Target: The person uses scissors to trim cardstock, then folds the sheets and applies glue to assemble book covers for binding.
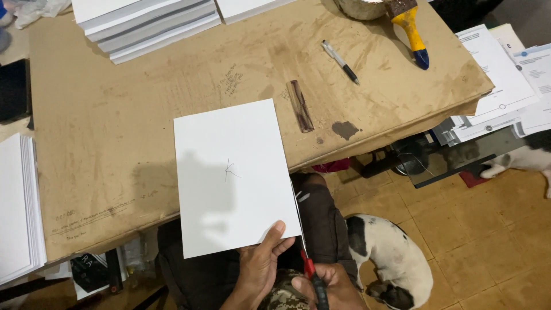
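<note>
While cardboard-covered table (143, 132) bears comb (300, 106) | pen (340, 61) | tiled floor (476, 241), dog (390, 261)

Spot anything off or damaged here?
The brown board covering the table is stained and scribbled on, with a dark blotch near its front edge. A dog lies right beside the right hand holding scissors.

Bench (115, 143) covered in stained brown cardboard, scribbles and dark blotches on it. Stacks of white sheets (146, 23) at the far edge, another white stack (20, 206) at left. A comb (300, 106), pen (340, 62) and yellow-handled brush (410, 28) lie on the cardboard, well apart. Floor (488, 247) of tan tiles, worn. Black-and-white dog (393, 261) lying on the floor beside the bench. Printed papers (505, 80) piled at right. Soft, even light.
</note>
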